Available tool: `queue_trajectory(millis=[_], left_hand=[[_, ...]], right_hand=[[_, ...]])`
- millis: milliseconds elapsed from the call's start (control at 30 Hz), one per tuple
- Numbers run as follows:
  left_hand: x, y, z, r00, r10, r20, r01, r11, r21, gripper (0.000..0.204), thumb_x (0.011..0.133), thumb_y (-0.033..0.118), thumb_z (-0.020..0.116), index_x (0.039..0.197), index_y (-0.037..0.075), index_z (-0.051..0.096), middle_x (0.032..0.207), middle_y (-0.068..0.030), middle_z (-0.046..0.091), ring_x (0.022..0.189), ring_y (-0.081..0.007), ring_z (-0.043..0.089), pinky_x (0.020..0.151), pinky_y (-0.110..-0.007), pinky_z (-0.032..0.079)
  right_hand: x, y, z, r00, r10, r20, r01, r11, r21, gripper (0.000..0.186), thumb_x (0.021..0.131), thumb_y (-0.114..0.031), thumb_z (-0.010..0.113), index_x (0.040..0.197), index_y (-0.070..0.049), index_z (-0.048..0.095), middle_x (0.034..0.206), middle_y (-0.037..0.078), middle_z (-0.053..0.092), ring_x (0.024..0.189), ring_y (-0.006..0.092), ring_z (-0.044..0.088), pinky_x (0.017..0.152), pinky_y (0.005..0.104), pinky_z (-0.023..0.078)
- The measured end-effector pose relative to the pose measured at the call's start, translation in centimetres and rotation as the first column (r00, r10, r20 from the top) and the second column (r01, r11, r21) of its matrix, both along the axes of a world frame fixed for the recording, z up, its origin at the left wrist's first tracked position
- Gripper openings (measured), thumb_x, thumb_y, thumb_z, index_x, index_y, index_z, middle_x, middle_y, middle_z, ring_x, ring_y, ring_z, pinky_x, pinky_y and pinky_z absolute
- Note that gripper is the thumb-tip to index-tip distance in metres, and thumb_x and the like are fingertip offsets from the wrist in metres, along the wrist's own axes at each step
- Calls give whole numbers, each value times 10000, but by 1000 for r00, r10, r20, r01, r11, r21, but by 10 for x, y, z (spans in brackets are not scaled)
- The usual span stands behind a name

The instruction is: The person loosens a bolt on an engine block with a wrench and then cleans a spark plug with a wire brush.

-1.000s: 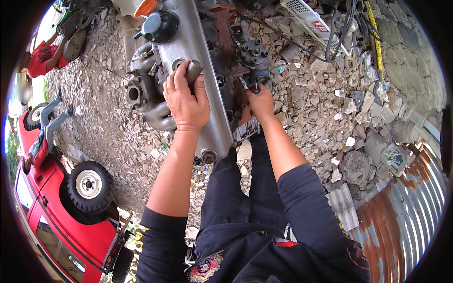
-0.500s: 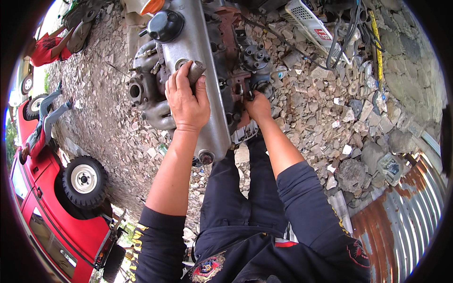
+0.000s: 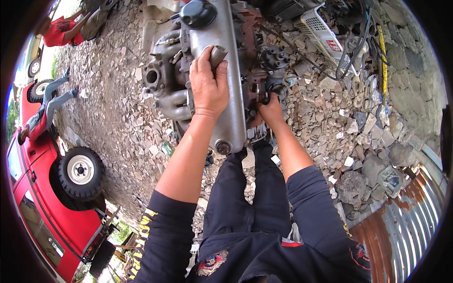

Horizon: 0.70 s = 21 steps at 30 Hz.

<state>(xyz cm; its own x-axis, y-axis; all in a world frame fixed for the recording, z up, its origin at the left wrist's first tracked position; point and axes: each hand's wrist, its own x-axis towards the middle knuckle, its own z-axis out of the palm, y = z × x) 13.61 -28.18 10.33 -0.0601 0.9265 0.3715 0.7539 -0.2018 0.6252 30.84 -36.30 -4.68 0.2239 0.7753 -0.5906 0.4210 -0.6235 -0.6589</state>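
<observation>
An engine with a long silver valve cover (image 3: 222, 101) lies in front of me. My left hand (image 3: 208, 89) rests on the cover, its thumb and fingers closed around a short grey metal cylinder (image 3: 217, 56). At the engine's right side, my right hand (image 3: 272, 111) reaches in low with curled fingers. It is beside a reddish-brown bracket (image 3: 257, 81), and what its fingertips grip is hidden. A black round cap (image 3: 197, 14) sits on the cover's far end. Along the left side runs a grey pipe manifold (image 3: 173, 104); a black distributor cap (image 3: 274, 57) stands on the right.
Broken stone (image 3: 311, 118) covers the ground. A white plastic crate (image 3: 325, 35) with black cables lies at the far right. Rusty corrugated sheet (image 3: 396, 228) is at the near right. A red vehicle (image 3: 42, 188) and two people, one in a red shirt (image 3: 61, 30), are to the left.
The whole scene has shifted right in the picture. Both hands keep nearly the same places on the engine, the left one still with the metal cylinder.
</observation>
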Motion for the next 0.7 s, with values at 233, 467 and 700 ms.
queue_trajectory(millis=[233,467,700], left_hand=[[-66,-12,-15,833,262,488,-147,954,-262,442,972,184,496,1363,-10,424,1254,-188,490,1135,-299,495,1001,-393,393],[-125,-33,-60,918,396,-14,-367,836,-408,413,918,212,593,1282,22,550,1163,-196,610,1113,-365,555,969,-416,431],[-118,-38,-64,913,359,-194,-408,818,-406,401,887,232,646,1231,32,593,1107,-184,641,1066,-374,561,935,-437,439]], right_hand=[[5,0,10,996,-57,-72,59,998,27,615,713,-35,605,1294,25,414,1043,267,648,995,377,653,884,414,494],[-1,9,22,997,-34,67,27,994,110,541,741,-88,677,1235,25,489,1114,227,647,1028,334,644,906,391,488],[-12,27,4,929,32,369,-171,921,350,386,807,-142,658,1145,-23,515,1021,271,622,930,488,600,822,515,487]])
